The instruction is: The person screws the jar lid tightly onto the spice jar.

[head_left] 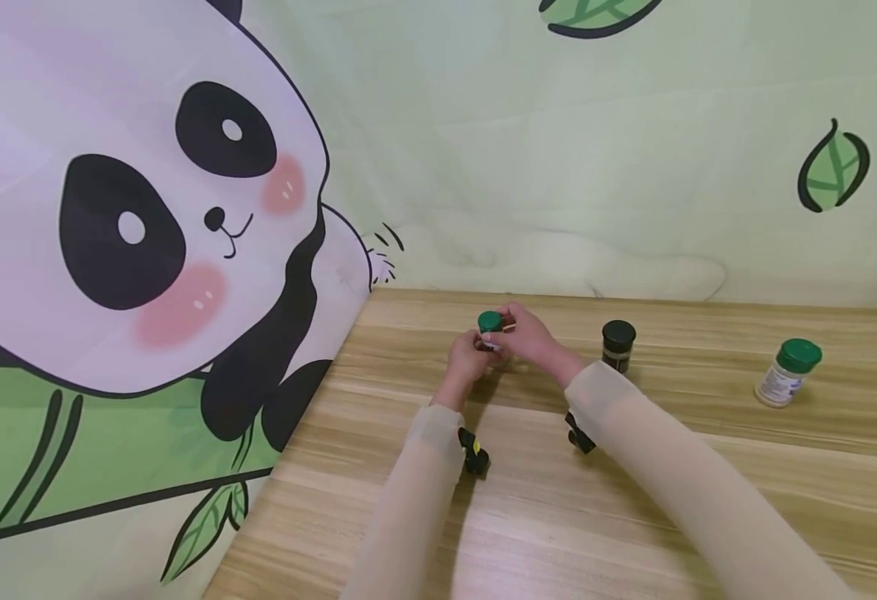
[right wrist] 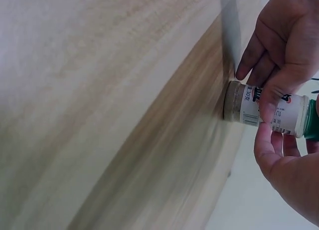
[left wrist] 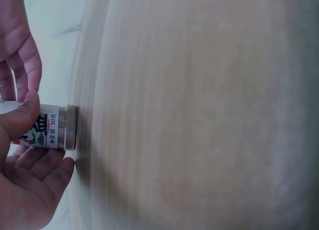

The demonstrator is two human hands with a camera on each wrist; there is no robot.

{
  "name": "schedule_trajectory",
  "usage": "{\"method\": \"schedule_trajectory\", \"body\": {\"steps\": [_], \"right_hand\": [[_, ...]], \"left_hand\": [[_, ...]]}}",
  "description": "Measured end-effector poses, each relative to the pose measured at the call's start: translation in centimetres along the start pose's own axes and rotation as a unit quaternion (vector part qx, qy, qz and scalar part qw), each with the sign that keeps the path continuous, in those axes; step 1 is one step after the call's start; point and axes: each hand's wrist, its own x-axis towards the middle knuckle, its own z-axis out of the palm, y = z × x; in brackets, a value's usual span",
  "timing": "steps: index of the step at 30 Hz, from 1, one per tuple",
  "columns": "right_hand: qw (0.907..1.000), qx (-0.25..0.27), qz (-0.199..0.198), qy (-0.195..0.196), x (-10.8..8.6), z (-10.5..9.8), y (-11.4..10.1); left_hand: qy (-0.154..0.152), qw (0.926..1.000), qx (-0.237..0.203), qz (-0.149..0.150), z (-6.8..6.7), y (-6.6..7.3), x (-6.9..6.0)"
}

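A small seasoning bottle with a green lid (head_left: 490, 321) and a white printed label (left wrist: 47, 127) is upright near the table's back left. My left hand (head_left: 468, 360) holds its body, the thumb across the label and fingers behind. From the right, my right hand (head_left: 528, 337) grips the same bottle (right wrist: 250, 104) high up, its fingers around the green lid (right wrist: 312, 120). Part of the lid is hidden by that hand in the right wrist view. The base is close to the tabletop; I cannot tell whether it touches.
A black-lidded bottle (head_left: 618, 343) stands just right of my right forearm. Farther right is another green-lidded seasoning bottle (head_left: 787, 372). The wood-grain table (head_left: 528, 500) meets a cloth backdrop (head_left: 558, 167) with a panda print behind and on the left.
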Motion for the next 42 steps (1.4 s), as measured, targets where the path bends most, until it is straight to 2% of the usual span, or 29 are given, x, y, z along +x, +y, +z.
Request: {"method": "schedule_trajectory", "body": {"steps": [10, 14, 19, 29, 32, 34, 38, 42], "right_hand": [[0.9993, 0.018, -0.006, 0.033, -0.1, 0.8, 0.3], [0.998, 0.04, 0.003, 0.05, 0.0, 1.3, 0.6], [0.9962, 0.053, 0.007, 0.069, 0.0, 1.7, 0.9], [0.9964, 0.051, 0.005, 0.067, -0.2, 1.4, 0.9], [0.9978, 0.042, 0.001, 0.052, -0.3, 0.9, 0.7], [0.9989, 0.036, -0.003, 0.028, -0.2, 0.4, 0.6], [0.9984, 0.025, -0.005, -0.051, 0.1, -0.9, 0.1], [0.9917, -0.021, 0.004, -0.127, 0.8, -2.4, -0.6]], "left_hand": [[0.004, 0.9999, 0.012, -0.005, 0.0, -0.1, 0.1], [0.004, 0.9998, 0.02, -0.009, 0.1, -0.2, 0.4], [0.002, 0.9999, 0.015, -0.001, 0.1, -0.4, 0.6], [0.006, 0.9996, 0.023, 0.017, 0.0, -0.4, 0.7], [0.006, 0.9996, 0.023, 0.015, 0.0, -0.3, 0.6], [0.006, 0.9997, 0.022, 0.013, 0.0, -0.2, 0.5], [0.003, 0.9998, 0.019, 0.01, 0.0, -0.1, 0.3], [-0.008, 1.0, 0.001, 0.003, 0.0, -0.1, 0.0]]}}
